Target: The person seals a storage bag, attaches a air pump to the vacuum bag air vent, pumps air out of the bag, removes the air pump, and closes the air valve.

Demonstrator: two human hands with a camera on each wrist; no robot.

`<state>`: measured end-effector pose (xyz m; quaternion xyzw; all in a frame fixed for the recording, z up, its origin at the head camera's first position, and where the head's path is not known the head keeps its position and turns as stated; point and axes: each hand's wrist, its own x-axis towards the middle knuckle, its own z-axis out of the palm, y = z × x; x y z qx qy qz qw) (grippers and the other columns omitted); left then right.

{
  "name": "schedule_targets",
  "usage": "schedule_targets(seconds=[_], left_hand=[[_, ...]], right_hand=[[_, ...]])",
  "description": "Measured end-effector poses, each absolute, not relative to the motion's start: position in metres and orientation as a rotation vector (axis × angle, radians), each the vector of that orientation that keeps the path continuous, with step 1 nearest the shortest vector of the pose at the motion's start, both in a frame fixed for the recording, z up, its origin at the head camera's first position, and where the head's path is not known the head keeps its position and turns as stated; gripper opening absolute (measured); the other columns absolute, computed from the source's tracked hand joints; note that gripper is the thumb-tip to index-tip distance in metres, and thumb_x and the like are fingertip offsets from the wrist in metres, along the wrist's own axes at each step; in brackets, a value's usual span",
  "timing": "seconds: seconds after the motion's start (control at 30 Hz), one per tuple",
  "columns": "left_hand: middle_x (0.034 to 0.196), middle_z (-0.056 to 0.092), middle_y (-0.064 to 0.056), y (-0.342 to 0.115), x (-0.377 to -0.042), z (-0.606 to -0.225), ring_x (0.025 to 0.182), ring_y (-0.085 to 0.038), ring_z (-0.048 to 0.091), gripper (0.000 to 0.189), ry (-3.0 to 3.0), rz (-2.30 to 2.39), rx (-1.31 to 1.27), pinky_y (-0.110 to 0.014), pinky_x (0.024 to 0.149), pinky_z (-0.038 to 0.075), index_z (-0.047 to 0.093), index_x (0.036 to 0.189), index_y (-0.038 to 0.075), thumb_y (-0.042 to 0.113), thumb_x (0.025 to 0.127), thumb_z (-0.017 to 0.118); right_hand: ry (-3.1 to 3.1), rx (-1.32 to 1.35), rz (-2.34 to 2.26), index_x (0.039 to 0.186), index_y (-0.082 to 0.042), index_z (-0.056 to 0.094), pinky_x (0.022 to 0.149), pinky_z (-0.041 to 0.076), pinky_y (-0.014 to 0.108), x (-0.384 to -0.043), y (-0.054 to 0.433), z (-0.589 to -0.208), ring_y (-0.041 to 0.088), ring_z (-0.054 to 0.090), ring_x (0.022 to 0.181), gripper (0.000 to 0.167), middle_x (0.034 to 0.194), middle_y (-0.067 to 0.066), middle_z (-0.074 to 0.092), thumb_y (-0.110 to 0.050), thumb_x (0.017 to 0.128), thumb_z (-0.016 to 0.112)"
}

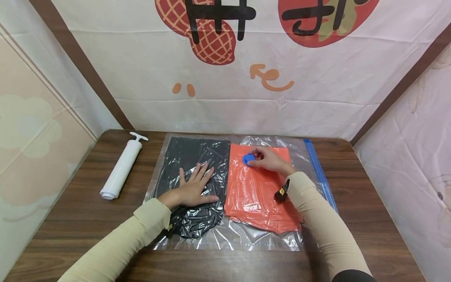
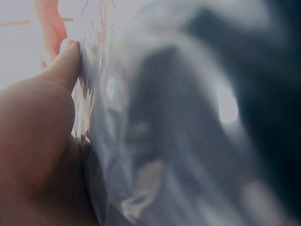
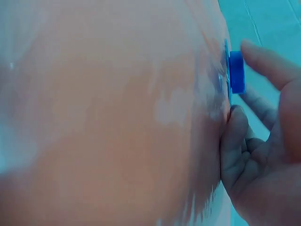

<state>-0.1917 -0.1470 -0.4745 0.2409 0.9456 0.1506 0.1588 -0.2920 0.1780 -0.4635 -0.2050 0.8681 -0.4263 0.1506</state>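
Observation:
A clear vacuum storage bag [image 1: 243, 239] lies flat on the table, with folded black cloth [image 1: 197, 150] in its left half and folded orange-red cloth [image 1: 258, 196] in its right half. My left hand [image 1: 193, 192] rests on the film over the black cloth, fingers spread, thumb pointing right. With thumb and fingers my right hand [image 1: 269, 159] pinches the round blue valve cap [image 1: 248, 158] on the bag's upper part, over the orange-red cloth. In the right wrist view, the blue cap [image 3: 237, 72] stands up from the film, fingertips at its edge.
A white hand pump [image 1: 121, 168] with a T-shaped handle lies on the wooden table [image 1: 81, 219] to the left of the bag. The bag's blue zip strip [image 1: 318, 168] runs along its right side. Behind the table hangs a printed cloth [image 1: 225, 109].

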Motion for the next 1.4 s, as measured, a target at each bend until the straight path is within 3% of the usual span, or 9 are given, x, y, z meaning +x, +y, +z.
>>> schedule_targets(seconds=[0.17, 0.4, 0.67, 0.97, 1.13, 1.3, 1.4], left_hand=[[0.170, -0.008, -0.014, -0.1466, -0.1903, -0.4711, 0.155, -0.037, -0.011, 0.105, 2.699, 0.437, 0.685, -0.076, 0.105, -0.020, 0.006, 0.165, 0.015, 0.070, 0.092, 0.057], [0.170, -0.006, -0.015, -0.1455, -0.1891, -0.4671, 0.155, -0.038, -0.009, 0.105, 2.707, 0.422, 0.687, -0.078, 0.106, -0.017, 0.008, 0.165, 0.014, 0.069, 0.092, 0.059], [0.170, -0.006, -0.014, -0.1455, -0.1895, -0.4682, 0.155, -0.038, -0.009, 0.105, 2.708, 0.432, 0.690, -0.078, 0.106, -0.017, 0.008, 0.165, 0.014, 0.069, 0.092, 0.059], [0.170, -0.006, -0.015, -0.1455, -0.1887, -0.4676, 0.155, -0.038, -0.009, 0.105, 2.712, 0.423, 0.685, -0.078, 0.106, -0.016, 0.008, 0.165, 0.014, 0.069, 0.092, 0.059], [0.170, -0.005, -0.015, -0.1455, -0.1882, -0.4673, 0.155, -0.038, -0.008, 0.105, 2.710, 0.418, 0.685, -0.079, 0.106, -0.015, 0.008, 0.165, 0.014, 0.069, 0.092, 0.059], [0.170, -0.005, -0.015, -0.1452, -0.1881, -0.4667, 0.155, -0.038, -0.008, 0.105, 2.714, 0.423, 0.689, -0.079, 0.106, -0.015, 0.008, 0.165, 0.014, 0.069, 0.092, 0.059], [0.170, -0.005, -0.015, -0.1452, -0.1882, -0.4664, 0.155, -0.038, -0.008, 0.104, 2.718, 0.427, 0.690, -0.079, 0.106, -0.015, 0.009, 0.165, 0.014, 0.069, 0.092, 0.059]], right_hand=[[2.420, -0.589, -1.257, 0.142, -0.006, 0.058, 0.071, 0.051, 0.034, -0.2943, 0.1807, -0.4626, 0.025, 0.054, 0.089, 0.042, 0.117, 0.017, 0.057, -0.008, 0.100, 0.062], [2.452, -0.591, -1.251, 0.128, -0.002, 0.063, 0.073, 0.047, 0.030, -0.2984, 0.1834, -0.4683, 0.022, 0.051, 0.088, 0.034, 0.110, 0.012, 0.057, -0.011, 0.097, 0.071], [2.414, -0.593, -1.284, 0.139, -0.007, 0.061, 0.066, 0.050, 0.029, -0.2994, 0.1850, -0.4682, 0.022, 0.053, 0.083, 0.040, 0.109, 0.012, 0.057, -0.009, 0.099, 0.065], [2.456, -0.581, -1.234, 0.130, -0.004, 0.064, 0.071, 0.046, 0.030, -0.2989, 0.1831, -0.4684, 0.021, 0.050, 0.086, 0.035, 0.107, 0.010, 0.055, -0.013, 0.097, 0.071], [2.432, -0.605, -1.253, 0.137, -0.005, 0.062, 0.067, 0.048, 0.029, -0.3003, 0.1835, -0.4697, 0.022, 0.052, 0.083, 0.038, 0.108, 0.012, 0.056, -0.007, 0.099, 0.066], [2.453, -0.590, -1.242, 0.125, -0.002, 0.065, 0.065, 0.049, 0.029, -0.2990, 0.1833, -0.4681, 0.021, 0.052, 0.079, 0.029, 0.103, 0.011, 0.055, -0.009, 0.097, 0.069], [2.443, -0.567, -1.252, 0.128, -0.002, 0.063, 0.065, 0.048, 0.028, -0.2991, 0.1830, -0.4676, 0.020, 0.050, 0.081, 0.033, 0.103, 0.010, 0.053, -0.013, 0.098, 0.070]])
